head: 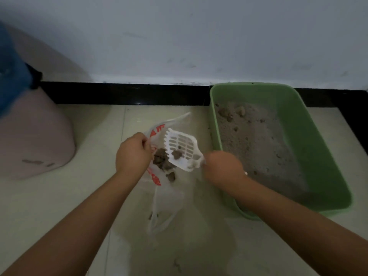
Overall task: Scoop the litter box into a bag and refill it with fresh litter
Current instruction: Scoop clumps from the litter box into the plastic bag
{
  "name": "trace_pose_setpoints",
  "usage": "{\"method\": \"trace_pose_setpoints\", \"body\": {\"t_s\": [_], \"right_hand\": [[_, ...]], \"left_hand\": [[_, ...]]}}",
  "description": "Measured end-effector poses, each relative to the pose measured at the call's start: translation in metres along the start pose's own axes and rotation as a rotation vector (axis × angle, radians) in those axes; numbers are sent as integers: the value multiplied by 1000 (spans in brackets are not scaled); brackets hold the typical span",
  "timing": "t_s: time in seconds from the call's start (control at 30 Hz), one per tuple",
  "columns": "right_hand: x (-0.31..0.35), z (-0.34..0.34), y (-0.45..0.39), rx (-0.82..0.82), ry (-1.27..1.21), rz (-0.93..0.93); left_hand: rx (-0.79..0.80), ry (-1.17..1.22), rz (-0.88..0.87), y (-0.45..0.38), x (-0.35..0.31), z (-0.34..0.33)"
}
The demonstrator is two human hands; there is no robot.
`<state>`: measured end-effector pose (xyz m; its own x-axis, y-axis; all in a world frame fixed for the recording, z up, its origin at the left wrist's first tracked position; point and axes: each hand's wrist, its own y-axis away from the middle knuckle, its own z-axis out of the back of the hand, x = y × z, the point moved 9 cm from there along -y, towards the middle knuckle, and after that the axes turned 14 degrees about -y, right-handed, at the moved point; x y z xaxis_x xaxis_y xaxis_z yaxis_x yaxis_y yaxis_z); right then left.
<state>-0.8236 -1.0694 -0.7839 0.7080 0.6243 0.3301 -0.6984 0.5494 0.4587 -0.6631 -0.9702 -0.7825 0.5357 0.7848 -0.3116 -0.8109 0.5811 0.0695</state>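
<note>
Hidden or unclear: the scoop's handle is lost inside the right hand (223,168); only the slotted white scoop (182,149) head shows, up and to the left of that hand. The fingers of both hands face away, so only the knuckles are seen. The printing on the bag is red and unreadable. At the far left a pink container (33,136) with a blue top is cut off by the frame edge (what it holds cannot be told).

Hands: the left hand (133,154) pinches the rim of a thin clear plastic bag (165,196), holding its mouth open. The right hand is curled round the scoop handle, the scoop head tilted over the bag mouth with one dark clump (176,154) on it. More clumps lie in the bag, between the two hands.

Edges and room: the green litter box (310,144) sits just right of the right hand, its near-left corner under that forearm. It holds grey litter (256,142), lumpy at the far end. Bare tiled floor (95,196) lies open left of the left hand. Beyond both hands are a black skirting strip and a pale wall.
</note>
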Motion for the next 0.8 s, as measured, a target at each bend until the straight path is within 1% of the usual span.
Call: {"method": "trace_pose_setpoints", "body": {"t_s": [0.07, 0.13, 0.23, 0.3, 0.4, 0.5, 0.57, 0.63, 0.7, 0.8], "right_hand": [[18, -7, -6, 7, 147, 51], [27, -13, -9, 22, 205, 98], [24, -3, -11, -51, 279, 118], [16, 13, -9, -114, 250, 109], [-16, 52, -2, -210, 80, 43], [-69, 88, 6, -368, -68, -6], [-110, 99, 9, -395, -128, -105], [-146, 101, 10, -382, -157, -213], [-176, 93, 7, -323, -166, -314], [-202, 79, -7, -249, -145, -372]], "left_hand": [[-24, 25, 27, -1, 6, 3], [-50, 35, 36, -2, 11, 5], [-41, 20, 51, -2, 15, 6], [-48, 19, 58, -2, 16, 8], [-121, 16, 23, 1, 5, 19], [-194, -46, -144, 4, -31, 26], [-226, -53, -336, 7, -64, 24], [-212, -62, -514, 14, -97, 11], [-176, -101, -667, 23, -129, -9], [-108, -157, -861, 38, -171, -40]]}}
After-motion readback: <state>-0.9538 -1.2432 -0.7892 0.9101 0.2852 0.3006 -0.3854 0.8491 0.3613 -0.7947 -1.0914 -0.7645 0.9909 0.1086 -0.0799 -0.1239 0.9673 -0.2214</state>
